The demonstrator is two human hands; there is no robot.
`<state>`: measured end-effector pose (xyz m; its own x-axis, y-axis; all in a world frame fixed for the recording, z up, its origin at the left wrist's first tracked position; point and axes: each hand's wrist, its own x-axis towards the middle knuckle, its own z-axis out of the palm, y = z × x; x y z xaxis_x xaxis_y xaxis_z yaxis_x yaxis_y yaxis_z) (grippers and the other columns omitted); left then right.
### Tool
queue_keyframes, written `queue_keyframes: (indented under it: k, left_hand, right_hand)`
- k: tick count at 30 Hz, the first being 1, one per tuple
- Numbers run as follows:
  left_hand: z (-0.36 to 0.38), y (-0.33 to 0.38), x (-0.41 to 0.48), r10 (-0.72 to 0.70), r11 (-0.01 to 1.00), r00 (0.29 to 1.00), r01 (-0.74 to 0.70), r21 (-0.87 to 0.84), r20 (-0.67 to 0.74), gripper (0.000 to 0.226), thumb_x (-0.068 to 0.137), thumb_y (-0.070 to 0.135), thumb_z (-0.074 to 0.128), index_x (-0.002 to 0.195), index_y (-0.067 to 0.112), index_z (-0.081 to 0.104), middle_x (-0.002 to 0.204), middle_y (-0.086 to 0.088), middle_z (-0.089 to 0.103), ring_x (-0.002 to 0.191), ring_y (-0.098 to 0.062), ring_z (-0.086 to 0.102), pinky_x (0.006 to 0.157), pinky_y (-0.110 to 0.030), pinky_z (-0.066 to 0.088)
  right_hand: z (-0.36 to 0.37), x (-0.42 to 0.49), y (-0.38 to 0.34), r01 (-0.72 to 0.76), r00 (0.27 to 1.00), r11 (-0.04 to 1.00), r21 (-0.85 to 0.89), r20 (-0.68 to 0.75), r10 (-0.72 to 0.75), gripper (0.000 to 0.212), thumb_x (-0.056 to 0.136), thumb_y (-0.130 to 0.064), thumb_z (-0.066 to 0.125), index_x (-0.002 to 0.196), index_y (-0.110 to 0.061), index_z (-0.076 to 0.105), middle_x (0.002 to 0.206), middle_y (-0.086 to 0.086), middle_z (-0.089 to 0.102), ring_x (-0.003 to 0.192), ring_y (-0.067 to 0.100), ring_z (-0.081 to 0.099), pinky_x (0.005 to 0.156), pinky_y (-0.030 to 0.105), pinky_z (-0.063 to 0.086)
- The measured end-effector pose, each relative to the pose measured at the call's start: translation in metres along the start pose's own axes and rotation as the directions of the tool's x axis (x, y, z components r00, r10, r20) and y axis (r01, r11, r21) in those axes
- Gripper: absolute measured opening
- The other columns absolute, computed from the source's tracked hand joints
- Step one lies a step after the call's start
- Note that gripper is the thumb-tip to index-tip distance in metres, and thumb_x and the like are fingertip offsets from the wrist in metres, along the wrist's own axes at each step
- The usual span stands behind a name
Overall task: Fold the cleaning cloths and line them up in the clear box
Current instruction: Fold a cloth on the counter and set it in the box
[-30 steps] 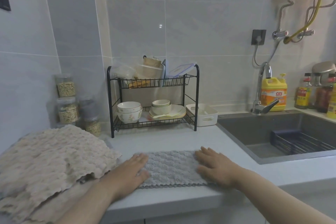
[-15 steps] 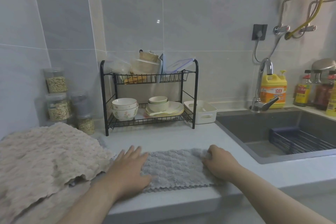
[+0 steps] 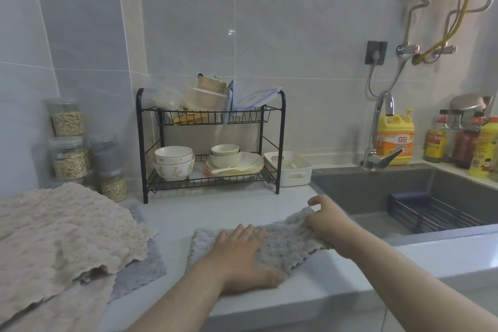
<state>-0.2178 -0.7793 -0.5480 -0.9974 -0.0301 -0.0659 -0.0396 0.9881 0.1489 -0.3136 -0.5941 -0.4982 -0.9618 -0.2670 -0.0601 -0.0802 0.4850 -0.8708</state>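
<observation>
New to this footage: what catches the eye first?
Two hands hold a grey cloth at the counter's front edge: the left hand presses it flat, the right hand grips its right end. A heap of beige cloths lies at the left; a black dish rack stands behind.

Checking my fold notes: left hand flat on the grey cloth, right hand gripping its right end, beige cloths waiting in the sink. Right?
One slip: the head view shows the beige cloths piled on the counter at the left, not in the sink. The left hand is flat on the grey cloth; the right hand grips its right end.
</observation>
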Motion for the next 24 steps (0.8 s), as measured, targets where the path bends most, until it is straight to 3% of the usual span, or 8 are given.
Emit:
queue_keyframes:
  k: [4,6,8,9,12,15,20,24]
  left_hand:
    - [-0.006,-0.013,-0.017,-0.141,0.853,0.911,-0.087,-0.514,-0.387,0.075,0.08,0.069,0.04,0.139,0.023,0.044,0.142,0.008,0.044,0.134,-0.013,0.036,0.112,-0.031,0.026]
    - [-0.017,-0.016,-0.019,-0.365,0.431,0.882,-0.124,-0.894,-0.299,0.053,0.085,0.059,0.042,0.108,0.015,0.061,0.11,-0.005,0.06,0.097,-0.02,0.055,0.084,-0.033,0.044]
    - [-0.033,-0.019,-0.019,-0.368,-0.064,0.929,-0.063,-0.996,-0.035,0.057,0.096,0.054,0.037,0.103,0.002,0.06,0.102,-0.017,0.063,0.079,-0.028,0.061,0.069,-0.035,0.05]
    - [-0.04,-0.02,-0.021,-0.313,-0.189,0.949,-0.02,-0.982,0.041,0.065,0.096,0.058,0.034,0.106,-0.001,0.06,0.102,-0.02,0.065,0.075,-0.03,0.064,0.067,-0.037,0.053]
    - [-0.051,-0.027,-0.029,-0.316,-0.137,0.943,0.065,-0.988,0.106,0.062,0.092,0.054,0.046,0.089,-0.002,0.072,0.083,-0.018,0.07,0.063,-0.025,0.067,0.061,-0.031,0.048]
    - [-0.05,-0.038,-0.031,-0.453,0.022,0.89,0.059,-0.998,0.043,0.011,0.081,0.002,0.066,0.071,-0.001,0.062,0.065,-0.019,0.061,0.053,-0.025,0.06,0.061,-0.03,0.046]
    - [-0.049,-0.052,-0.022,-0.491,0.127,0.863,0.207,-0.97,0.12,0.017,0.082,-0.006,0.05,0.072,0.007,0.054,0.065,-0.015,0.048,0.054,-0.022,0.048,0.063,-0.037,0.048]
    - [-0.055,-0.052,-0.024,-0.487,0.084,0.855,0.247,-0.965,0.177,0.024,0.091,-0.008,0.038,0.072,-0.003,0.052,0.051,-0.012,0.051,0.039,-0.021,0.052,0.044,-0.033,0.052]
  right_hand:
    - [0.014,-0.007,-0.032,0.129,0.99,0.99,0.058,0.054,-0.132,0.038,0.088,-0.01,0.047,0.123,-0.022,0.041,0.087,0.01,0.062,0.054,0.017,0.051,0.041,0.021,0.035]
    - [0.031,-0.009,-0.049,0.188,0.977,0.981,0.052,0.097,-0.192,0.044,0.087,-0.013,0.052,0.128,-0.023,0.041,0.103,0.012,0.063,0.067,0.021,0.06,0.045,0.023,0.044]
    - [0.053,-0.013,-0.065,0.228,0.957,0.973,0.032,0.174,-0.23,0.053,0.084,-0.018,0.059,0.132,-0.026,0.038,0.115,0.011,0.06,0.081,0.025,0.063,0.05,0.027,0.049]
    - [0.064,-0.016,-0.07,0.239,0.944,0.971,0.022,0.228,-0.238,0.057,0.083,-0.02,0.062,0.133,-0.027,0.037,0.118,0.009,0.059,0.082,0.025,0.062,0.051,0.027,0.049]
    - [0.082,-0.029,-0.08,0.241,0.91,0.959,0.148,0.308,-0.277,0.046,0.085,-0.024,0.061,0.128,-0.022,0.043,0.108,0.011,0.061,0.067,0.021,0.059,0.051,0.028,0.048]
    - [0.079,-0.027,-0.067,0.2,0.958,0.928,0.316,0.135,-0.252,0.022,0.091,-0.015,0.052,0.112,-0.015,0.055,0.099,0.012,0.063,0.063,0.02,0.053,0.054,0.03,0.045]
    - [0.085,-0.029,-0.021,0.186,0.974,0.982,0.034,0.124,-0.189,0.02,0.096,-0.012,0.044,0.099,-0.015,0.064,0.095,0.009,0.065,0.073,0.016,0.053,0.067,0.028,0.049]
    - [0.091,-0.033,-0.009,0.248,0.96,0.969,0.006,0.132,-0.246,0.03,0.099,-0.023,0.042,0.126,-0.02,0.054,0.111,0.004,0.061,0.088,0.014,0.053,0.077,0.018,0.044]
